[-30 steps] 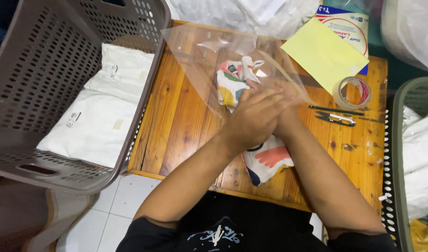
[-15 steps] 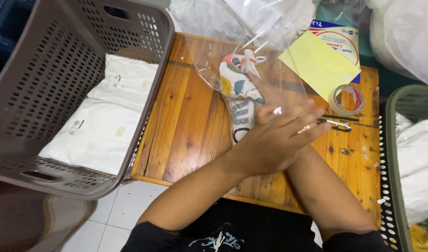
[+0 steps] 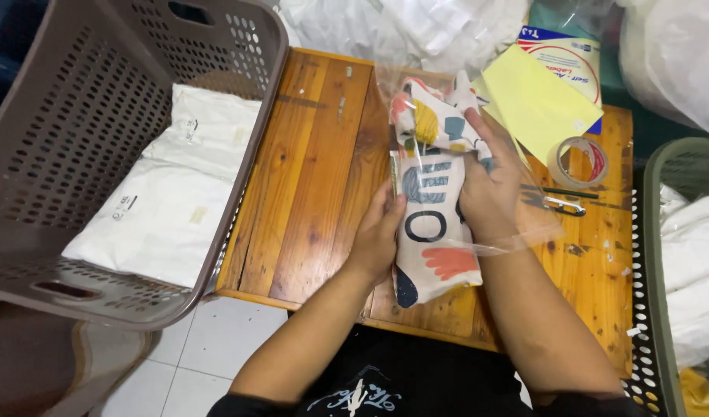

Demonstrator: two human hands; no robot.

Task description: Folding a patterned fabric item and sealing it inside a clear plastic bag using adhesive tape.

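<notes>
A folded white cloth [image 3: 430,224] printed with coloured shapes lies partly inside a clear plastic bag [image 3: 524,224] on the small wooden table [image 3: 308,177]. My left hand [image 3: 378,235] grips the cloth's left edge near its middle. My right hand [image 3: 490,181] is inside the bag, closed on the upper right part of the cloth. The cloth's lower end sticks out of the bag toward me.
A grey perforated basket [image 3: 100,154] at the left holds white bagged packages [image 3: 161,201]. Yellow sheets [image 3: 536,100], a tape roll [image 3: 577,162] and a small metal tool [image 3: 563,205] lie at the table's right. A green basket [image 3: 671,232] with white packages stands at the right edge.
The cloth lay flat under both hands with the bag spread above it. Now the cloth is turned lengthwise and my right hand has pushed it up into the bag.
</notes>
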